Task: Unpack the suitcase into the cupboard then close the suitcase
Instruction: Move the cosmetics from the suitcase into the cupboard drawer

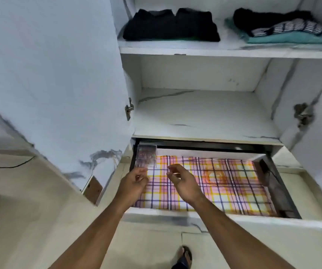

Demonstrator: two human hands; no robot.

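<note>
The white cupboard (199, 52) stands open in front of me. Its drawer (224, 219) is pulled out and lined with a pink, yellow and purple checked cloth (224, 183). A small clear plastic box (146, 156) sits in the drawer's back left corner. My left hand (134, 184) hovers just in front of that box, fingers loosely curled and holding nothing. My right hand (183, 183) hangs over the cloth beside it, fingers relaxed and empty. The suitcase is out of view.
Folded black clothes (171, 25) lie on the top shelf at left; a pile of black, striped and teal clothes (284, 28) lies at right. The middle shelf (205, 113) holds nothing. The open left door (55, 78) stands beside the drawer. My sandalled foot (183, 257) is below.
</note>
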